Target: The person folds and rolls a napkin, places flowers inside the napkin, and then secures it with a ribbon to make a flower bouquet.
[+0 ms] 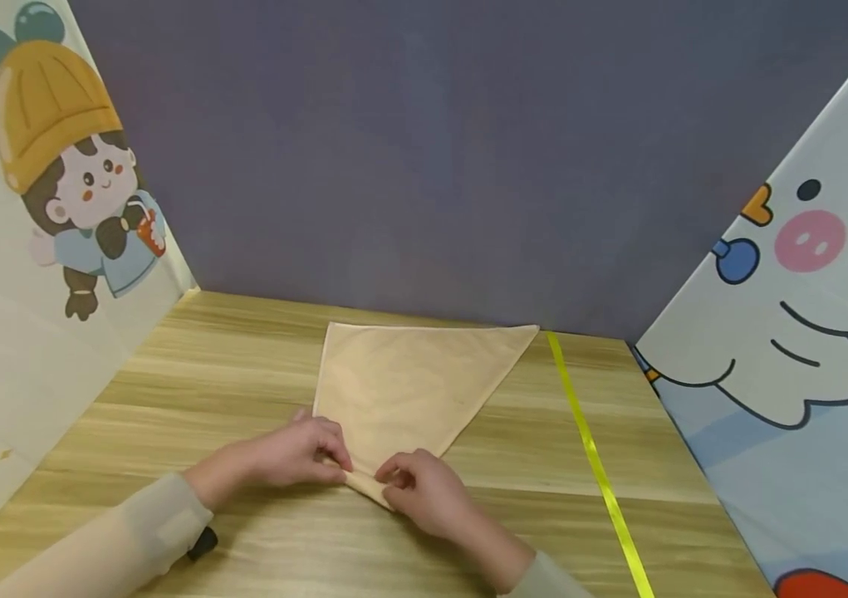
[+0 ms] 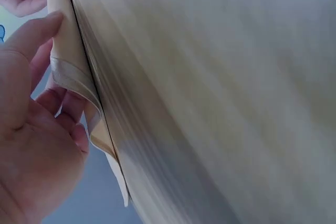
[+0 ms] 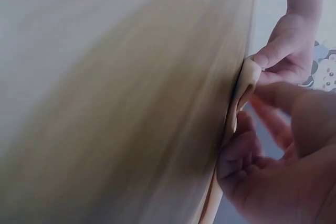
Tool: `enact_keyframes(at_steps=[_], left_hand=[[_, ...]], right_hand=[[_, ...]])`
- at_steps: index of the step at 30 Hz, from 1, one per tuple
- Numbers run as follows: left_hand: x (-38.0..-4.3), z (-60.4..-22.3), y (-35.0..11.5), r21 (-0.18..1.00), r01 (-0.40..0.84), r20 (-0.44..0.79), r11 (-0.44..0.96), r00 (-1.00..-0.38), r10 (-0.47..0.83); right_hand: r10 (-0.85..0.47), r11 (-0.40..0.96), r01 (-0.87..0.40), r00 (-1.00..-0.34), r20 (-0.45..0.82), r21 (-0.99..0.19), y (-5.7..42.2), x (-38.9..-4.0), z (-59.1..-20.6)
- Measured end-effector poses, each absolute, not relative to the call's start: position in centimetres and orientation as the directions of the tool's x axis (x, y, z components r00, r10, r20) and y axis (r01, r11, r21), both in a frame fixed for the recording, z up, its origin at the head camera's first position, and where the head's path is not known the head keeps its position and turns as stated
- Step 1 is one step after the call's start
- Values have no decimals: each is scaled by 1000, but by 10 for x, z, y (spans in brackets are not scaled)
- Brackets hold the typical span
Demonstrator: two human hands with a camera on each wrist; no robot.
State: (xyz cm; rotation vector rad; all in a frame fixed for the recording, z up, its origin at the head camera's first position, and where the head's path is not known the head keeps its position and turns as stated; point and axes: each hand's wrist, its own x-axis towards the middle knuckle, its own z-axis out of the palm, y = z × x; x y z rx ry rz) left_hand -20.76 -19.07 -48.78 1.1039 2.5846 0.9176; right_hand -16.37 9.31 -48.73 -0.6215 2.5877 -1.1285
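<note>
A pale orange cloth [image 1: 401, 374] lies on the wooden table, its near edge turned over into a narrow rolled fold [image 1: 368, 487]. At the left end of that fold, my left hand [image 1: 304, 451] pinches the cloth between thumb and fingers. My right hand [image 1: 427, 490] pinches the fold's right end, a short gap away from the left. In the left wrist view the thumb presses on the rolled cloth [image 2: 71, 51] while the other fingers curl beneath it. The right wrist view shows the fold's open end [image 3: 245, 85] by the right fingertips.
A yellow strip [image 1: 595, 457] runs along the wooden table [image 1: 513, 465] right of the cloth. A dark wall [image 1: 409, 166] stands behind, with cartoon-printed panels on the left [image 1: 20, 357] and right [image 1: 827, 349]. A small black object [image 1: 203, 543] shows by the left sleeve.
</note>
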Motion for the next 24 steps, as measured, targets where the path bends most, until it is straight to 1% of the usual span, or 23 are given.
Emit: enact_keyframes(at_steps=[4,7,10,18,24], left_hand=[[-203,-487,-182,622,582,65,524,-705,706],[-198,-486,-174,610,594,69,524,-698,712],[-192,-486,-166,596,595,64,539,-704,707],[-183,-487,-150,570,642,123,513,-684,719],[-178,-485,-145,592,614,53,522,-676,735]], right_hand=[[-516,578,-294,-854,-62,-762,105,-162,-488],[-536,579,-298,-840,-79,-759,114,-161,-489],[-558,581,-314,-825,-87,-751,124,-161,-490],[-566,584,-313,-818,-99,-749,145,-158,-492],[-571,572,-310,-815,-97,-759,154,-155,-491]])
